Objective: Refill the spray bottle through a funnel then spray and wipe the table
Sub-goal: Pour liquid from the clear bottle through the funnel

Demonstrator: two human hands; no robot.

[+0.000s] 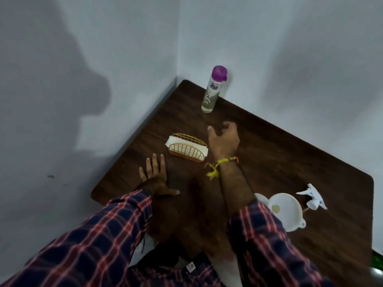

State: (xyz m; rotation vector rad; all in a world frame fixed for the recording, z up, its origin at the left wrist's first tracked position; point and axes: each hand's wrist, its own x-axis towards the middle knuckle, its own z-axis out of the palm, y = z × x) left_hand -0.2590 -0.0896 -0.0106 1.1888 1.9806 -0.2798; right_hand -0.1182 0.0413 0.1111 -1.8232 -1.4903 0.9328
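A clear water bottle [213, 90] with a purple cap stands upright at the table's far corner. My right hand [223, 141] hovers a short way in front of it, fingers loosely curled, holding nothing. My left hand [155, 177] lies flat on the dark wooden table [279, 158], fingers spread. A white funnel [284, 210] stands near the front right, partly behind my right sleeve. The white spray head [312, 195] lies on the table just right of the funnel. The spray bottle's body is hidden.
A gold wire napkin holder [187, 149] with white napkins sits between my two hands. White walls meet at the corner behind the table. The table's left edge runs close to my left hand.
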